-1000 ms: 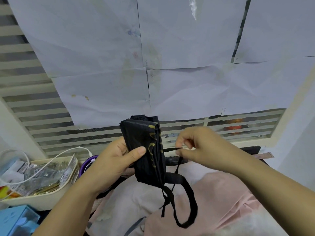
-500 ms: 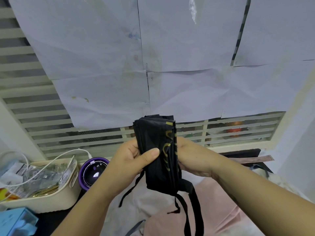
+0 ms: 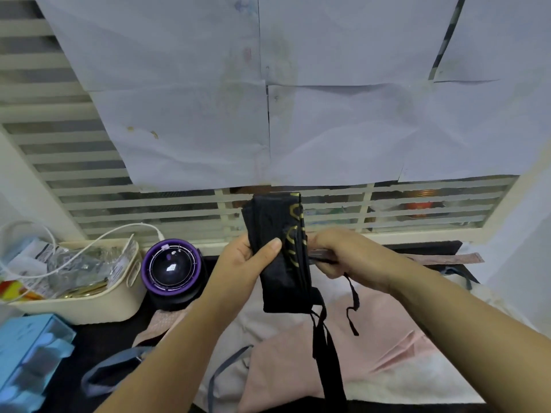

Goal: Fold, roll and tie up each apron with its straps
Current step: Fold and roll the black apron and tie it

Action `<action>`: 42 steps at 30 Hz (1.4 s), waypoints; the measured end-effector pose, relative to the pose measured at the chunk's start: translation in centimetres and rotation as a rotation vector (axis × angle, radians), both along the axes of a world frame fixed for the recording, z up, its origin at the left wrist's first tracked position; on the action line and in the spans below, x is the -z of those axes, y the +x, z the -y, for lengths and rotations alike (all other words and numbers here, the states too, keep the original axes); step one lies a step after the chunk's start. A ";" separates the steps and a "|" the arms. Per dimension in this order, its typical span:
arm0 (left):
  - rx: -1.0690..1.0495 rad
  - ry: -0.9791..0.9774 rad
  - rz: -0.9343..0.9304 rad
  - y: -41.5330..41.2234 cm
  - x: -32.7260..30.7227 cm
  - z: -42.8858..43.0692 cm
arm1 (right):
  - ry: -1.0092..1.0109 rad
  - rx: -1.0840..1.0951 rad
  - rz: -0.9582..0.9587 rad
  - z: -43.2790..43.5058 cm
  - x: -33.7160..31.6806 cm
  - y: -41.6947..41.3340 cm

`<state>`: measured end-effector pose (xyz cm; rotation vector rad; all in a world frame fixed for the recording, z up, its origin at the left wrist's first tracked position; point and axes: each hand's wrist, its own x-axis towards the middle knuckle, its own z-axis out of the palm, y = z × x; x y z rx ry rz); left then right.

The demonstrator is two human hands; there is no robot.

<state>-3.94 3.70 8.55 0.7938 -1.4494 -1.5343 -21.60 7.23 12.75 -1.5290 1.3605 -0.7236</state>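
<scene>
My left hand point(image 3: 244, 263) grips the rolled black apron point(image 3: 280, 251); right hand point(image 3: 337, 254) pinches its strap point(image 3: 351, 296), not tied; pink apron point(image 3: 343, 362) waits.

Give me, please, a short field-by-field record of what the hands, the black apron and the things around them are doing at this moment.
left hand: grips the folded black apron, thumb across its front
right hand: beside the bundle, pinching a black strap
apron pose: upright, held above the table
loose straps: hang below the bundle
underneath: pink apron, spread flat
left of hands: purple-ringed device, cream bin
</scene>
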 end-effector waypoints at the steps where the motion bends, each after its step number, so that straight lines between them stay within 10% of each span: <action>1: -0.029 0.015 0.003 0.0 0.6 -0.1 | 0.022 -0.014 0.074 -0.1 0.6 0.0; 11: -0.211 -0.167 0.109 -1.6 1.0 -1.0 | -0.146 -0.080 -0.028 0.0 1.7 0.2; 16: 0.174 0.121 0.009 -1.2 1.8 -0.8 | 0.026 -0.075 0.237 -0.3 2.0 -0.7; 20: 0.181 0.228 0.263 -0.3 2.7 -1.1 | 0.113 0.000 0.274 -0.3 3.5 -1.6; 25: 0.122 -0.283 0.817 1.7 5.0 -1.4 | 0.255 0.059 0.246 -1.1 6.7 -2.2; 32: 0.291 -0.427 1.192 3.3 9.4 -2.6 | 0.502 0.261 0.098 -1.9 16.1 -0.8; 42: 0.248 0.183 0.596 -1.0 16.2 -4.0 | 0.445 0.173 -0.204 -4.0 23.5 2.6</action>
